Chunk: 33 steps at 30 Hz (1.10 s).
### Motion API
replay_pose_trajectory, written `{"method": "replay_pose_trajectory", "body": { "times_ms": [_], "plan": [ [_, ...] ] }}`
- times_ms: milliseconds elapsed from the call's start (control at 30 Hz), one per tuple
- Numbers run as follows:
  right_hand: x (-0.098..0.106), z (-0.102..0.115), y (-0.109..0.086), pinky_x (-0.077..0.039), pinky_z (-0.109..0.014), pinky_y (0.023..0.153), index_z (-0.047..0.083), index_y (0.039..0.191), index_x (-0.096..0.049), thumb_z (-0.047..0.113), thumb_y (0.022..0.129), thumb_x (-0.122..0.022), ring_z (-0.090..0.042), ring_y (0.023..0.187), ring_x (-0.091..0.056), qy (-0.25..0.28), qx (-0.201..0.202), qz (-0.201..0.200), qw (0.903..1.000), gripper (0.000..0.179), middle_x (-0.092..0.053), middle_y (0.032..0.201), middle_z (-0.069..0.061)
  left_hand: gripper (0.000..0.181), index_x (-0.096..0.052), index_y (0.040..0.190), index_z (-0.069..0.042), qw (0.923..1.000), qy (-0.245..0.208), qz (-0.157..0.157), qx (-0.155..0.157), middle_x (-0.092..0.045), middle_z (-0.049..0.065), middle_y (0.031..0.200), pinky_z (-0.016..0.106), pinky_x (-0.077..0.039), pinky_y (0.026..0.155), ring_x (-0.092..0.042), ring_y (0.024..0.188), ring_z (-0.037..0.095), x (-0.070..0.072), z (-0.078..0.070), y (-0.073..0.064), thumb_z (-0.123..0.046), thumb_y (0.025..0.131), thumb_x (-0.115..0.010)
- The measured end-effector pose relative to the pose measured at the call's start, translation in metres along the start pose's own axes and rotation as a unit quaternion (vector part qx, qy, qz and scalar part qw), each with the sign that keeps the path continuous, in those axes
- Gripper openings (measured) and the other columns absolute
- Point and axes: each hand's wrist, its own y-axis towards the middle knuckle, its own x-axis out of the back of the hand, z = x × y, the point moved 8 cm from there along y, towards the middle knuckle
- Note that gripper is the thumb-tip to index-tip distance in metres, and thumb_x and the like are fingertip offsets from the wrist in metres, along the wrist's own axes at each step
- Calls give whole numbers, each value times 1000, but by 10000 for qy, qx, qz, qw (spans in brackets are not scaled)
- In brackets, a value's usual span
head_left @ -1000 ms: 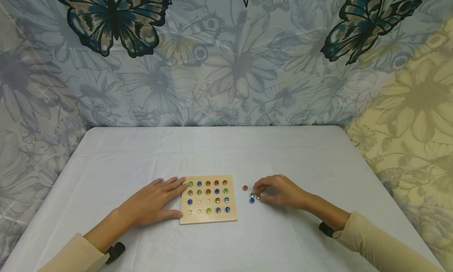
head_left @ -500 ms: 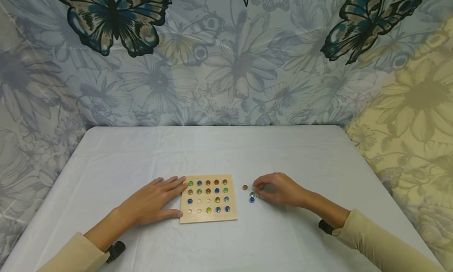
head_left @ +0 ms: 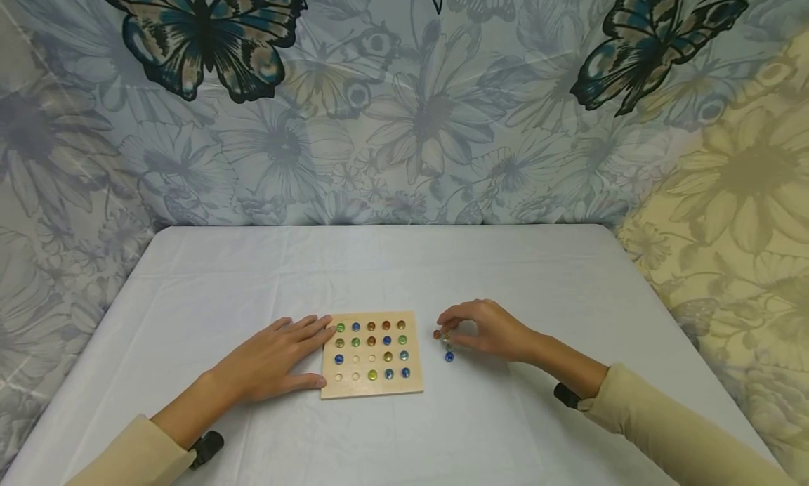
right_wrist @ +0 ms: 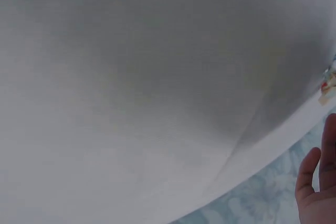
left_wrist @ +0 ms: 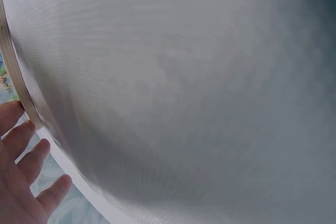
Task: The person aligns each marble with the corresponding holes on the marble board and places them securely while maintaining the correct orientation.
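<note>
A square wooden board (head_left: 379, 385) lies mid-table in the head view, with rows of hollows. Coloured glass marbles sit in most of them; several hollows at lower left are bare. My left hand (head_left: 274, 363) is spread along the board's left edge, fingertips on its upper left corner and thumb at the lower left. In the left wrist view, the board's edge (left_wrist: 16, 72) meets those fingertips. Right of the board, my right hand (head_left: 489, 331) pinches a pale glass marble (head_left: 446, 338) between thumb and forefinger. Close by lie an orange marble (head_left: 437, 334) and a blue marble (head_left: 449, 357).
A white cloth covers the table (head_left: 379, 268). Behind it hangs a patterned curtain (head_left: 404, 142) with butterflies and flowers. Dark wrist cameras sit at both beige sleeves (head_left: 663, 416).
My right hand has moved left and slightly away from me, carrying the pale marble from beside the loose marbles to near the orange one. My left hand and the board have stayed put.
</note>
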Motion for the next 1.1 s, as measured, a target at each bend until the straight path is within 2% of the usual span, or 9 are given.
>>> {"method": "replay_pose_trajectory", "body": {
  "times_ms": [200, 433, 733, 900, 1100],
  "plan": [
    [-11, 13, 17, -50, -38, 89, 9, 115, -71, 13, 86, -80, -4, 93, -66, 20, 14, 90, 10000, 30, -73, 100, 11, 82, -40, 154, -13, 10000, -49, 1, 3, -34, 5, 160, 59, -32, 112, -36, 144, 29, 0, 0, -1, -69, 94, -47],
    [-19, 33, 35, -51, -35, 84, 10, 115, -72, 14, 86, -80, -7, 91, -67, 163, 290, 56, 9994, 31, -73, 101, 9, 82, -40, 154, -14, 10000, -44, -17, 1, -34, 4, 160, 58, -32, 112, -36, 144, 30, -1, 1, -1, -69, 94, -47],
    [-36, 58, 57, -49, -32, 91, 9, 114, -72, 13, 86, -79, -3, 95, -66, 139, 562, 288, 9979, 29, -74, 104, 8, 81, -40, 154, -14, 10000, -41, -1, 1, -34, 5, 160, 59, -32, 112, -36, 144, 30, -1, 2, -1, -69, 94, -47],
    [-47, 69, 65, -49, -29, 90, 10, 111, -73, 14, 89, -76, -2, 93, -66, 1, 736, 426, 9964, 22, -73, 103, 8, 82, -40, 154, -15, 10000, -33, -19, -9, -33, 4, 160, 58, -32, 112, -36, 144, 29, 0, 2, -1, -69, 94, -46],
    [-58, 77, 70, -49, -23, 89, 13, 112, -74, 18, 90, -75, -3, 92, -62, -528, 884, 669, 9924, 22, -71, 103, 8, 81, -38, 155, -15, 10000, -66, -18, -36, -32, 4, 161, 58, -32, 112, -36, 144, 29, -1, 3, -2, -69, 94, -46]
  ]
}}
